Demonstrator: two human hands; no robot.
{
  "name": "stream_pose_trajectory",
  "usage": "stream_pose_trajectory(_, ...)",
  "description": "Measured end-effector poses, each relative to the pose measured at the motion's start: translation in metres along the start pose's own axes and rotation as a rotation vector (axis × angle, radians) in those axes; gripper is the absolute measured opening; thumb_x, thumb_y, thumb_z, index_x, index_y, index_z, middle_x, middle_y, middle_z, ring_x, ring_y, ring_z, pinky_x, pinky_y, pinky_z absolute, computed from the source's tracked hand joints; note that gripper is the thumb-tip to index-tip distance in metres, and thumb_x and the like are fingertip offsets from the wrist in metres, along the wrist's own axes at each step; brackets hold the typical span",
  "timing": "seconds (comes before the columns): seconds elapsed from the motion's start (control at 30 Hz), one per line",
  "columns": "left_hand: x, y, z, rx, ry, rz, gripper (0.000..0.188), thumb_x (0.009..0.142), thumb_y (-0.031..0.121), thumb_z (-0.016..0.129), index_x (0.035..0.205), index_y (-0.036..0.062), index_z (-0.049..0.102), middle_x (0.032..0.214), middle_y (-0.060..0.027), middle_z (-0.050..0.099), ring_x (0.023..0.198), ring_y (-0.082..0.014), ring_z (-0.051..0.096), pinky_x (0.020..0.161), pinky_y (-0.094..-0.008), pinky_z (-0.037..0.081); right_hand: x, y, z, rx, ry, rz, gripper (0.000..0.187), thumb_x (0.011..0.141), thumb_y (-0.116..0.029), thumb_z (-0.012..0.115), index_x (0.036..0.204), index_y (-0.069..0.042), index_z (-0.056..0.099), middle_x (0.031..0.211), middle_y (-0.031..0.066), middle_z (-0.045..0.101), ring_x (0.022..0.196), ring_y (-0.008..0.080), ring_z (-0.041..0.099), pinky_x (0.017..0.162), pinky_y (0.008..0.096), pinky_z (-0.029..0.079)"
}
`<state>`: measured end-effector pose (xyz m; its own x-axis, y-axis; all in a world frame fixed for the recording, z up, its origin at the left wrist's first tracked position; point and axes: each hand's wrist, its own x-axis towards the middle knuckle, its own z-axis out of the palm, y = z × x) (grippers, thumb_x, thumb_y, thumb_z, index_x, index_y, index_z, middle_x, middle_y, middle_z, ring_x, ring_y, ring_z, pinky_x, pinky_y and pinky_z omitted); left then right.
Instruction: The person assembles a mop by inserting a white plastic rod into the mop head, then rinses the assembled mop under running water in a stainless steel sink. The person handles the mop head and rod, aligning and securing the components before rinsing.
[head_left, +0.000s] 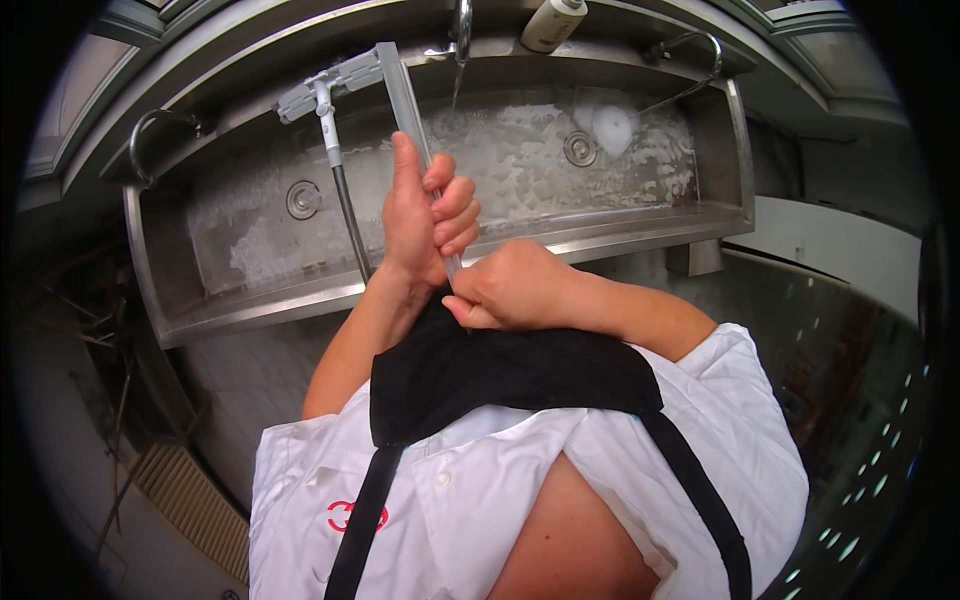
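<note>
A long, clear strip (402, 90) that looks like plastic slants from above the sink down toward my waist. My left hand (425, 205) is closed around its middle, thumb pointing up along it. Lower down, my right hand (510, 285) is closed around the strip's near end, close to my black apron (510, 372). The strip's far end meets a grey tool head (335, 85), which looks like a mop or squeegee head; whether they are joined I cannot tell. Its metal handle (350, 215) runs down behind my left forearm, where its lower end is hidden.
A long steel sink (450, 250) with wet, foamy patches and two drains (303, 199) spans the front. Water falls from the middle tap (462, 30). More taps stand at left (150, 140) and right (715, 55). A pale bottle (553, 25) stands on the back ledge.
</note>
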<state>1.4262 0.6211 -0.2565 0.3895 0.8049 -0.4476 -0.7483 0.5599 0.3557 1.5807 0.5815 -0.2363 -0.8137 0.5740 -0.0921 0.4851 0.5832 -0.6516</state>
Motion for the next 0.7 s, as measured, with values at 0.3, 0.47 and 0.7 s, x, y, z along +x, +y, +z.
stream_pose_trajectory(0.3,0.003,-0.006,0.003,-0.020,-0.117,-0.064,0.058,0.099,0.070,0.030,0.070,0.0199,0.031,0.051,0.0064,0.025,0.037,-0.0050,0.022,0.032,-0.0211,0.018,0.100,0.066,-0.091,0.421,0.704,0.115,0.065,0.092,-0.041,0.072,0.130,0.005,0.046,0.100,0.0095,0.068,0.093,0.0155,0.066,0.079,0.0295,0.053)
stream_pose_trajectory(0.47,-0.005,-0.001,0.011,0.014,-0.071,-0.029,0.056,0.100,0.068,0.030,0.069,0.0217,0.032,0.049,0.0069,0.027,0.033,-0.0049,0.024,0.029,-0.0199,0.020,0.120,0.053,-0.065,1.035,0.351,0.099,0.044,0.099,-0.027,0.061,0.125,0.005,0.045,0.086,0.0105,0.068,0.065,0.0153,0.066,0.062,0.0285,0.054)
stream_pose_trajectory(0.7,-0.010,-0.004,0.007,0.057,-0.106,-0.037,0.058,0.099,0.071,0.027,0.071,0.0210,0.031,0.050,0.0074,0.025,0.035,-0.0045,0.022,0.031,-0.0205,0.019,0.121,0.087,-0.039,0.844,0.393,0.002,0.026,0.105,-0.029,0.052,0.095,-0.005,0.051,0.073,0.0055,0.067,0.065,0.0101,0.062,0.059,0.0258,0.051)
